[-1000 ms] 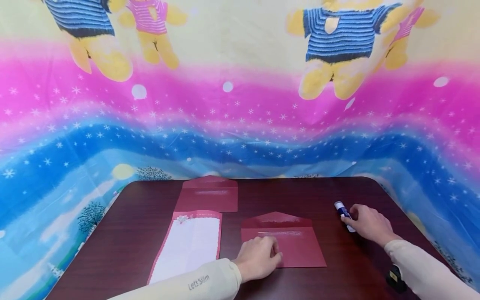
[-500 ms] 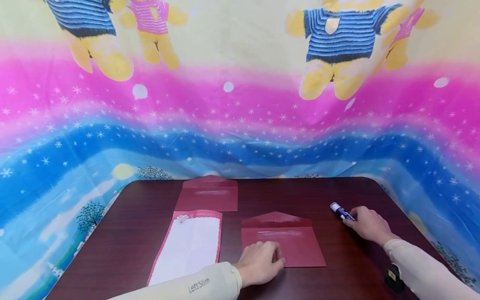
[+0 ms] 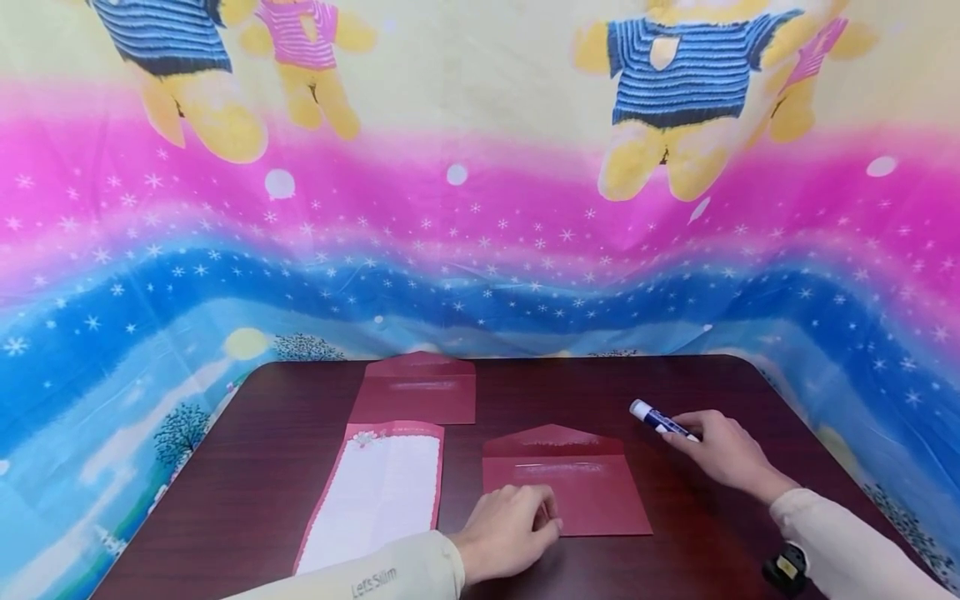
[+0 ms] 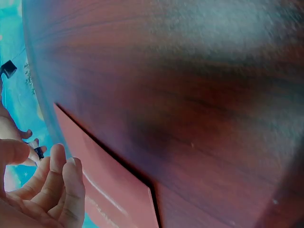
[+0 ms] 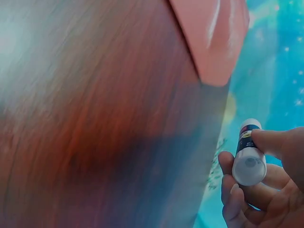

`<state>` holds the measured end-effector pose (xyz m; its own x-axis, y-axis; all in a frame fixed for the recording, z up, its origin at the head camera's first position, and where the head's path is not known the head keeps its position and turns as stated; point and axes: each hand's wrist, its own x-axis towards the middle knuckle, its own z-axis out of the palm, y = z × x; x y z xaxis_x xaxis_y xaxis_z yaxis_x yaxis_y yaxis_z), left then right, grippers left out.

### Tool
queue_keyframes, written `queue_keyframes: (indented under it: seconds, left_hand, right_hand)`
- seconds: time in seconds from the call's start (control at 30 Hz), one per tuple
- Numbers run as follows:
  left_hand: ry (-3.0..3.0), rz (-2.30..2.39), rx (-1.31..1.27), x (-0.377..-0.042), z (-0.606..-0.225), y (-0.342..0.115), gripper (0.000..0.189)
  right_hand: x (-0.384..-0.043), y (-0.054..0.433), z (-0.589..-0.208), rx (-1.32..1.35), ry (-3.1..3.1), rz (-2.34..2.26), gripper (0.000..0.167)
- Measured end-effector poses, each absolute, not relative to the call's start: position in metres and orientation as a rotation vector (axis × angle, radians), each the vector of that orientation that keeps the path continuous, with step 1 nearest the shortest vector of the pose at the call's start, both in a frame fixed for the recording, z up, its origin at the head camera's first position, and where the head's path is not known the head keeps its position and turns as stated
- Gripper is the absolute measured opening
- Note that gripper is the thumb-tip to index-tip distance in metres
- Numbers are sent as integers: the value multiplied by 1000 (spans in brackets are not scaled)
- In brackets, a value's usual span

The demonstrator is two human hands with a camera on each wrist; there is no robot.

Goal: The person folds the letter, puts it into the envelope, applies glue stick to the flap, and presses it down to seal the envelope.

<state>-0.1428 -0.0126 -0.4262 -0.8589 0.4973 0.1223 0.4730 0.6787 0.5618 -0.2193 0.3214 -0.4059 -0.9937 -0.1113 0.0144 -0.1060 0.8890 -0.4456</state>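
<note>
My right hand (image 3: pixel 723 454) holds a white and dark blue glue stick (image 3: pixel 660 419) between thumb and fingers. The right wrist view shows the round white end of the glue stick (image 5: pixel 249 168) toward the camera, with the thumb along its label. My left hand (image 3: pixel 510 529) overlaps the lower left of a red envelope (image 3: pixel 600 496) in the head view, its fingers loosely bent with nothing between them. That envelope's pointed flap is folded open, away from me. From the left wrist, the relaxed fingers (image 4: pixel 71 190) show beside the envelope (image 4: pixel 114 175).
Farther back lies a second red envelope (image 3: pixel 420 404), its flap also up. In front of it is a white sheet with a red border (image 3: pixel 382 479), partly covered by the left sleeve. A printed cloth (image 3: pixel 480 250) hangs behind the dark wooden table (image 3: pixel 555 392).
My right hand has shifted slightly left with the glue stick, which is tilted flatter and points more leftward. The left hand has drawn back a little toward me. Envelopes and sheet stay put.
</note>
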Motion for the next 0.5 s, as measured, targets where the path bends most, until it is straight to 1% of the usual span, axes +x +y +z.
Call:
queue_keyframes:
  seconds: [0.3, 0.43, 0.5]
  left_hand:
    - [2941, 837, 887, -151, -422, -23, 4]
    - [2969, 810, 898, -153, -421, -27, 6]
    - [2984, 804, 912, -155, -421, -29, 9]
  right_hand:
    - [-212, 296, -393, -286, 3059, -796, 38]
    - [-208, 286, -390, -305, 3043, -822, 37]
    - [-206, 281, -389, -328, 3044, -830, 36]
